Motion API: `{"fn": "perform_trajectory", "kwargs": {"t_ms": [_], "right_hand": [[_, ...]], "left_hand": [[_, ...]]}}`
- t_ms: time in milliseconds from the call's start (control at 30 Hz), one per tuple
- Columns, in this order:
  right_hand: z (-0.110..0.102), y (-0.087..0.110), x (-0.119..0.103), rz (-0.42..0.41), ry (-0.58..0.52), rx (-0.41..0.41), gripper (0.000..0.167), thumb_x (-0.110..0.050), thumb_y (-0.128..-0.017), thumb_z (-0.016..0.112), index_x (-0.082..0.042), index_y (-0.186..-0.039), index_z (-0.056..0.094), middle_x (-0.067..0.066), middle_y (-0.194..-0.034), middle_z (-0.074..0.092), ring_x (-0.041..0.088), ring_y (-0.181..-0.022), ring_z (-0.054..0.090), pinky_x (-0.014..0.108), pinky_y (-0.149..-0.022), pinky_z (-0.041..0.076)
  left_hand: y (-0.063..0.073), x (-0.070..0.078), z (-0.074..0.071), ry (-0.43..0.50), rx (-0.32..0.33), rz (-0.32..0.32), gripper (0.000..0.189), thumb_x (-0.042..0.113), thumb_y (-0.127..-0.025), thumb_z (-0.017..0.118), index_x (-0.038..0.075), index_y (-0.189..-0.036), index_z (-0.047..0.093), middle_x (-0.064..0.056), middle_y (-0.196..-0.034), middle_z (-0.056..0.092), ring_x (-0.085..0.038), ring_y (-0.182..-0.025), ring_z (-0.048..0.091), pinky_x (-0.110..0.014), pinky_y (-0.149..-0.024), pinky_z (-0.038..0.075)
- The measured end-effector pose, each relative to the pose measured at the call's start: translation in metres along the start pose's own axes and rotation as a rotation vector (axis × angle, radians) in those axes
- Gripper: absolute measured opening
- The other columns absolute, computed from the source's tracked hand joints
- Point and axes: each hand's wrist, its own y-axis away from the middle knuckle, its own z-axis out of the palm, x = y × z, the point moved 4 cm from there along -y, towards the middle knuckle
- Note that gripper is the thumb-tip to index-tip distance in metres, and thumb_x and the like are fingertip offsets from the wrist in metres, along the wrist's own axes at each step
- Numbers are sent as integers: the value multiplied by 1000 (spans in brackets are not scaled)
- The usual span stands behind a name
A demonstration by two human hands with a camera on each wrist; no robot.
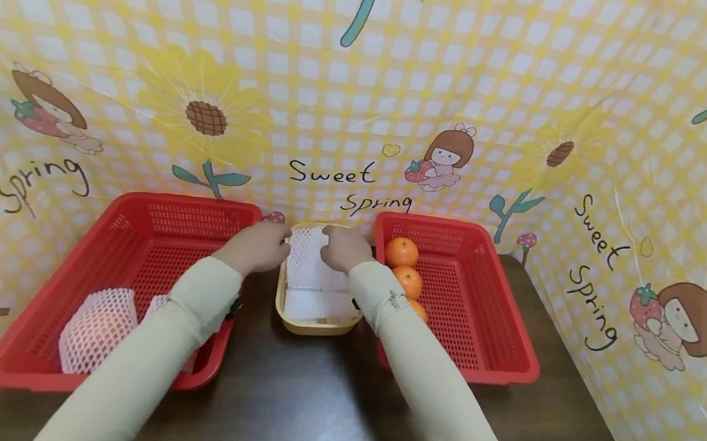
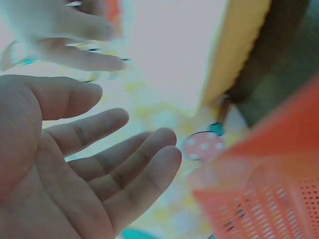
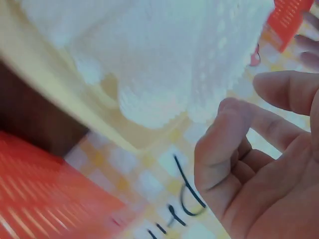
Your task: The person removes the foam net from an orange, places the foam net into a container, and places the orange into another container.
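White foam fruit nets [image 1: 315, 266] lie flat in a small yellow basket [image 1: 318, 328] between two red baskets. At the nets' far left edge is my left hand [image 1: 258, 246]; the left wrist view shows its fingers [image 2: 144, 181] fairly straight and spread, with nothing between them. My right hand [image 1: 346, 249] is over the far right edge of the nets. In the right wrist view its fingers [image 3: 212, 149] bend loosely beside a net [image 3: 219, 59], thumb apart, and I see nothing pinched. Whether either hand touches the nets is hard to tell.
The left red basket [image 1: 127, 196] holds netted fruit [image 1: 98, 332], partly behind the left sleeve. Several oranges [image 1: 402, 252] line the near left side of the right red basket [image 1: 471, 228]. Patterned cloth [image 1: 312, 106] rises behind the dark table [image 1: 289, 409].
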Motion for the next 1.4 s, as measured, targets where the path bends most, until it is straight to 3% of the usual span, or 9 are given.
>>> {"fn": "perform_trajectory", "kwargs": {"t_ms": [133, 300, 400, 533, 700, 833, 1033, 1267, 1400], "right_hand": [[-14, 8, -1, 6, -6, 32, 47, -19, -97, 56, -10, -143, 58, 9, -135, 63, 26, -108, 62, 41, -93, 51], [-29, 25, 2, -23, -24, 61, 41, -22, -99, 56, -10, -139, 61, 9, -133, 64, 27, -111, 62, 43, -95, 49], [-34, 38, 3, -43, -49, 63, 38, -24, -100, 57, -10, -135, 63, 8, -131, 65, 27, -110, 62, 43, -96, 49], [-40, 57, -3, -89, -109, 27, 37, -25, -101, 59, -9, -134, 64, 8, -131, 65, 25, -112, 61, 42, -99, 48], [-47, 76, -22, -195, -167, 0, 36, -24, -101, 59, -7, -133, 65, 9, -128, 67, 23, -112, 62, 41, -101, 47], [-47, 86, -38, -263, -157, -1, 34, -24, -101, 60, -9, -132, 66, 8, -125, 69, 23, -109, 64, 40, -100, 48], [-41, 95, -49, -289, -137, -7, 35, -25, -101, 61, -11, -132, 66, 6, -123, 70, 22, -105, 65, 38, -98, 48], [-37, 99, -51, -278, -155, -26, 36, -27, -101, 61, -11, -132, 66, 5, -121, 70, 21, -100, 65, 38, -95, 50], [-34, 101, -52, -280, -158, -42, 36, -28, -100, 62, -12, -132, 66, 5, -121, 71, 21, -101, 65, 38, -95, 50]], "left_hand": [[35, 1, -22, 50, -17, 39, 36, 21, -101, 54, 3, -132, 62, -16, -116, 67, -30, -99, 63, -50, -89, 51], [81, -11, -38, -16, -99, 39, 10, 19, -96, 61, 11, -95, 66, -4, -78, 60, -19, -67, 56, -38, -62, 49], [104, -27, -38, -64, -157, 21, 14, 17, -92, 65, 14, -79, 60, 0, -66, 53, -16, -58, 50, -34, -55, 44], [123, -50, -26, -63, -270, -25, 10, 16, -90, 70, 12, -83, 64, 0, -68, 52, -16, -60, 49, -33, -56, 42], [126, -70, -13, -90, -286, -61, 42, 27, -86, 77, 1, -117, 66, -20, -103, 64, -34, -91, 61, -49, -73, 54], [118, -82, -7, -118, -272, -103, 78, 35, -81, 81, -6, -140, 51, -37, -134, 48, -51, -117, 51, -65, -88, 48], [106, -99, 4, -49, -263, -115, 82, 25, -79, 84, -10, -138, 39, -35, -131, 48, -49, -114, 53, -65, -92, 45], [100, -123, 9, -39, -174, -111, 83, 22, -82, 83, -10, -144, 38, -45, -146, 21, -66, -127, 32, -75, -93, 37], [97, -137, 17, -26, -210, -151, 90, 28, -81, 84, -5, -148, 34, -42, -138, 30, -61, -122, 39, -73, -89, 41]]}}
